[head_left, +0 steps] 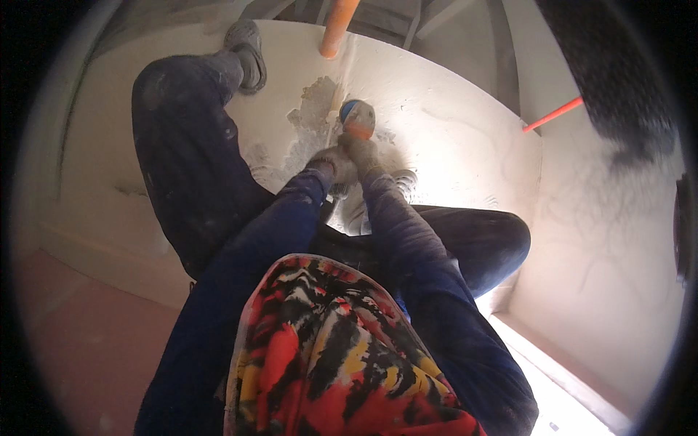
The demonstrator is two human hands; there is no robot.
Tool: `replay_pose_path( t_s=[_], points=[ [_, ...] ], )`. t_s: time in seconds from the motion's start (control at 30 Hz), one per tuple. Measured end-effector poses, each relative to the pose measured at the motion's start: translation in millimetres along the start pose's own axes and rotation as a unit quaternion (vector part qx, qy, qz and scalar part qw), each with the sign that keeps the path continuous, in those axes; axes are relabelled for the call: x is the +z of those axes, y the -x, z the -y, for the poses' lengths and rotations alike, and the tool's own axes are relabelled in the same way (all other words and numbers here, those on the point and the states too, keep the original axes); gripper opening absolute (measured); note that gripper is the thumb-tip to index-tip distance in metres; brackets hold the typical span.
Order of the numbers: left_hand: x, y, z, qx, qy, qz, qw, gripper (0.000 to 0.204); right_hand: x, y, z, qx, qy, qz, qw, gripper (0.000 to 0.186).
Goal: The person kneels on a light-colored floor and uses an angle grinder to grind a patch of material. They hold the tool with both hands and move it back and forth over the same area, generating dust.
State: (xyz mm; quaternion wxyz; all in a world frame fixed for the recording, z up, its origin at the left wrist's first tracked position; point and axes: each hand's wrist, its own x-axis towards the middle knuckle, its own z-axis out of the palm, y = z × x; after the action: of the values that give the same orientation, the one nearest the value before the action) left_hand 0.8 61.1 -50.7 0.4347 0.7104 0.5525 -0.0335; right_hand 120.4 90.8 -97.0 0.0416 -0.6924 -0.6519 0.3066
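Both of my hands are wrapped around a dusty handheld power tool (360,122), which looks like a grinder with an orange body and a blue part at its rounded head. My left hand (334,161) is around the rear part. My right hand (365,151) grips just behind the orange section. Both hands look pale with dust, and their fingers are partly hidden. The tool's head is over a pale surface (443,145), beside a rough grey patch (309,120) where the coating is gone. Its contact with the surface cannot be made out.
An orange pipe (338,29) stands beyond the tool; a thinner orange rod (552,115) is at the right. My dusty shoe (247,54) rests at the far left. A pale wall (596,276) rises at the right, above a brightly lit strip (560,392). Grey beams lie beyond the edge.
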Motion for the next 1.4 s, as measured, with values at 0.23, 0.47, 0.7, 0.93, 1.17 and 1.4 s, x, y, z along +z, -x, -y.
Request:
replay_pose_path(
  t_s=[0.23,0.47,0.7,0.93,1.17,1.4],
  points=[
    [-219.6,176.7,-56.3,0.214,0.252,-0.014,0.944,0.043,-57.5,13.6,29.7,0.132,-0.577,-0.036,0.805,0.03],
    [-307.9,255.0,35.7,0.112,0.231,-0.082,0.963,0.045,-41.0,-3.0,28.1,0.186,-0.496,-0.057,0.846,0.039],
    [-196.7,80.9,113.7,0.037,0.321,0.131,0.937,0.047,-20.3,-4.9,17.7,0.236,-0.461,-0.004,0.855,0.038],
    [-114.0,-41.9,135.5,0.048,0.512,0.263,0.817,0.049,1.8,-17.1,12.2,0.29,-0.457,-0.008,0.841,0.035],
    [-8.3,-88.7,98.5,-0.016,0.279,0.459,0.843,0.049,23.8,-29.4,10.7,0.292,-0.46,-0.073,0.835,0.029],
    [2.6,-83.4,118.4,-0.033,0.443,0.434,0.784,0.03,73.8,-30.9,2.0,0.151,-0.406,-0.097,0.896,0.029]
  ],
)
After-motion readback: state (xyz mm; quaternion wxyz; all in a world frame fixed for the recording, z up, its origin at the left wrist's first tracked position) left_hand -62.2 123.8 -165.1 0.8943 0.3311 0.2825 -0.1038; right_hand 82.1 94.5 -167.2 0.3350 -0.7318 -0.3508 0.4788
